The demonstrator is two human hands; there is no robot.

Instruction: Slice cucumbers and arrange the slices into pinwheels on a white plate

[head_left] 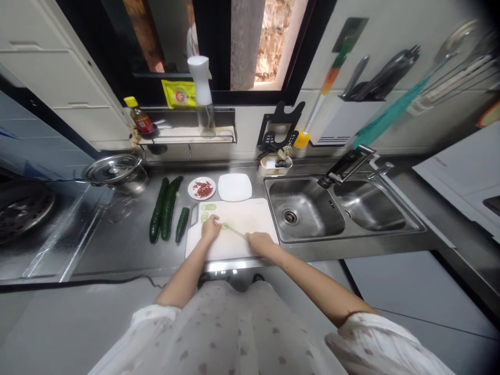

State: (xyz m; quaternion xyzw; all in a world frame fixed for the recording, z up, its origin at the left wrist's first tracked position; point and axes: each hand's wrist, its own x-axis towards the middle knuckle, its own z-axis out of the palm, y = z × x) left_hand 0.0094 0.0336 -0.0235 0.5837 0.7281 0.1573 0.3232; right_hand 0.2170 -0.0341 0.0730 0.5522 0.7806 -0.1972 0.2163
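the red-labelled bottle (139,117) and yellow packet (172,95) carry print too blurred to read. cucumber slices (209,207) lie on the white board (250,213) by the left hand (211,229), whose fingers' grip i cannot tell; the knife (236,232) is clamped in the fingers of the right hand (261,244).

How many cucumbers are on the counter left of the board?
3: a long cucumber, a second cucumber to its right, and a short cucumber nearest the board.
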